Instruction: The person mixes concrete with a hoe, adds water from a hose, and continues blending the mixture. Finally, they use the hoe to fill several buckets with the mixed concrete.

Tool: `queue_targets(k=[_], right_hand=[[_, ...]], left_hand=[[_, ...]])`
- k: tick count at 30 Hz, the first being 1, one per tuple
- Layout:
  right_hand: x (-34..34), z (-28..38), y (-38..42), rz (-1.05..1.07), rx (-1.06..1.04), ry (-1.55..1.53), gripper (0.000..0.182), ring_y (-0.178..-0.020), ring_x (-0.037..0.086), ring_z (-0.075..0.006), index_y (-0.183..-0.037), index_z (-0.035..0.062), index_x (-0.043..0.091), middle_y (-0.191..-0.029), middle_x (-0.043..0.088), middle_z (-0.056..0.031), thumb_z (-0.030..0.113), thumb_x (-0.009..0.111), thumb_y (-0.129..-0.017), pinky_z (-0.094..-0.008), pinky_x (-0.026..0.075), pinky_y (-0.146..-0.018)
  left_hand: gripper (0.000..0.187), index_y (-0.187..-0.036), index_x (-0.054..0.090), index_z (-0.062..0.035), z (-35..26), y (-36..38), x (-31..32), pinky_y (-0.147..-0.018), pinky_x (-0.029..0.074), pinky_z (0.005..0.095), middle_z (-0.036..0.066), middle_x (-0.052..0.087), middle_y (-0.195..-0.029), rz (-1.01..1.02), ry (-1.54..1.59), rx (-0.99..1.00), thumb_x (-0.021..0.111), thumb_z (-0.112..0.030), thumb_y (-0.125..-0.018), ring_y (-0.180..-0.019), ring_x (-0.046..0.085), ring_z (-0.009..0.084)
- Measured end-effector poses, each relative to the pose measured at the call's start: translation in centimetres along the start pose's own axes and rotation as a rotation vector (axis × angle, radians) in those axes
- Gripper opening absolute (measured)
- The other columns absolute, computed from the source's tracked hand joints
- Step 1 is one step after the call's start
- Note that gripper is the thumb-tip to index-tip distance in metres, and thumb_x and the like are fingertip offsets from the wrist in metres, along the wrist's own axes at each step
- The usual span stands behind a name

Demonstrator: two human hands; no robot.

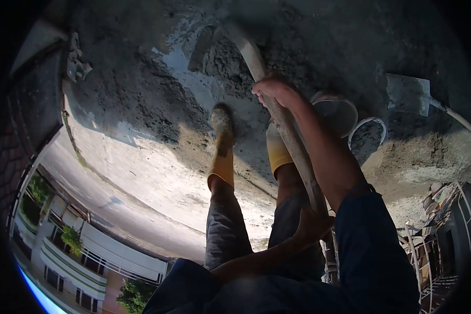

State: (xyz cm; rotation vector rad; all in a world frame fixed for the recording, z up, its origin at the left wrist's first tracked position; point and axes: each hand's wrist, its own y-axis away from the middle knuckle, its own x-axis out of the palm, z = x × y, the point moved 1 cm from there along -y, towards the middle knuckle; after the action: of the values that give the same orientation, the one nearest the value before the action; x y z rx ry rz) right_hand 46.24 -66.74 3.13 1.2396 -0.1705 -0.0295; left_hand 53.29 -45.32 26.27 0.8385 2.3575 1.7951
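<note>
A long, mud-caked wooden handle slants across the view; it belongs to what looks like a hoe (284,123), its dark blade lying at the far end in wet grey mix (225,63). My right hand (277,90) is wrapped round the upper part of this handle. Close to my body, my left hand (314,226) grips the near end, its fingers partly in shadow. Below the handle stand my yellow boots (223,141), smeared with grey. Just beyond my right forearm is a bucket (337,116), partly covered by the arm.
A shovel (408,94) lies at the right, with a pale ring-shaped piece (369,121) between it and the bucket. Sandy material (429,152) is heaped below it. Scrap and metal frames (434,230) crowd the lower right. A dark gate-like panel (36,99) stands at left.
</note>
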Motion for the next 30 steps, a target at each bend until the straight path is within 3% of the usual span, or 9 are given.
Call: queue_targets(k=[2,4,7,11,16,18,21,22,30], right_hand=[[-2.2,-2.8,4.0,-0.079,0.021,0.076,0.016,-0.047,0.055,-0.0165,-0.061,0.0020,0.055,-0.055,0.055,-0.0062,0.008,0.066,-0.070,-0.0326,0.044,-0.045],[-4.1,-5.2,6.9,-0.112,-0.004,0.070,0.012,-0.047,0.054,-0.0155,-0.068,0.0008,0.055,-0.056,0.055,-0.0056,0.008,0.065,-0.071,-0.0323,0.043,-0.044],[-5.4,-5.3,11.8,-0.207,0.011,-0.061,0.014,-0.045,0.053,-0.0142,-0.077,0.0006,0.054,-0.058,0.052,-0.0042,0.009,0.064,-0.071,-0.0301,0.043,-0.043],[-9.8,-0.4,12.8,-0.228,-0.105,-0.221,0.015,-0.046,0.052,-0.0127,-0.074,0.0044,0.053,-0.060,0.052,-0.0035,0.012,0.065,-0.071,-0.0284,0.042,-0.042],[-12.5,5.5,1.0,-0.097,-0.279,-0.472,0.014,-0.053,0.052,-0.0127,-0.074,0.0088,0.052,-0.061,0.051,-0.0011,0.013,0.066,-0.074,-0.0284,0.045,-0.051],[-11.5,3.9,-2.1,-0.079,-0.306,-0.576,0.014,-0.055,0.052,-0.0129,-0.074,0.0096,0.052,-0.061,0.051,-0.0010,0.013,0.066,-0.075,-0.0293,0.045,-0.053],[-8.1,-2.9,-2.1,-0.092,-0.025,-0.750,0.012,-0.054,0.051,-0.0146,-0.076,0.0099,0.053,-0.064,0.050,-0.0018,0.011,0.064,-0.075,-0.0323,0.045,-0.052],[-6.3,-5.3,0.7,-0.107,0.009,-0.742,0.011,-0.054,0.052,-0.0161,-0.076,0.0089,0.053,-0.065,0.050,-0.0023,0.010,0.064,-0.075,-0.0332,0.046,-0.053],[1.0,-11.1,14.0,-0.131,-0.014,-0.959,0.012,-0.048,0.054,-0.0200,-0.076,0.0018,0.052,-0.060,0.051,-0.0076,0.005,0.063,-0.072,-0.0351,0.045,-0.045]], left_hand=[[0.046,-0.109,0.048,0.0022,4.3,1.7,4.0,-0.060,0.052,0.0370,0.013,0.060,-0.077,-0.056,-0.374,0.335,0.066,-0.005,-0.067,-0.071,0.064,0.0252],[0.049,-0.113,0.048,0.0010,4.8,4.8,4.4,-0.062,0.052,0.0380,0.016,0.061,-0.086,0.169,0.045,-0.314,0.065,-0.008,-0.068,-0.076,0.064,0.0278],[0.051,-0.117,0.046,0.0000,7.8,8.9,6.0,-0.068,0.052,0.0397,0.018,0.060,-0.088,0.085,-0.105,-0.100,0.061,-0.009,-0.069,-0.080,0.064,0.0309],[0.052,-0.121,0.044,-0.0004,2.3,3.2,2.1,-0.075,0.051,0.0434,0.022,0.061,-0.093,0.319,-0.297,-0.266,0.055,-0.006,-0.070,-0.088,0.063,0.0378],[0.043,-0.106,0.048,0.0023,-1.8,-6.7,-7.1,-0.073,0.051,0.0472,0.028,0.061,-0.091,-0.200,-0.502,0.080,0.065,-0.011,-0.069,-0.089,0.061,0.0431],[0.047,-0.109,0.046,0.0032,-2.1,-8.0,-11.0,-0.061,0.054,0.0418,0.019,0.063,-0.075,-0.167,-0.720,0.185,0.067,-0.013,-0.070,-0.069,0.066,0.0345],[0.043,-0.107,0.047,0.0006,0.1,-3.1,-12.5,-0.039,0.050,0.0306,0.013,0.062,-0.069,0.001,-0.659,-0.105,0.069,-0.015,-0.073,-0.043,0.060,0.0181],[0.050,-0.105,0.047,0.0037,2.1,-0.6,-12.7,-0.074,0.051,0.0492,0.028,0.062,-0.090,0.071,-0.729,-0.154,0.067,-0.031,-0.075,-0.087,0.062,0.0442],[0.042,-0.108,0.053,-0.0027,12.6,15.4,-15.3,-0.068,0.052,0.0444,0.023,0.063,-0.087,0.078,-0.727,-0.292,0.068,-0.027,-0.077,-0.081,0.065,0.0376]])
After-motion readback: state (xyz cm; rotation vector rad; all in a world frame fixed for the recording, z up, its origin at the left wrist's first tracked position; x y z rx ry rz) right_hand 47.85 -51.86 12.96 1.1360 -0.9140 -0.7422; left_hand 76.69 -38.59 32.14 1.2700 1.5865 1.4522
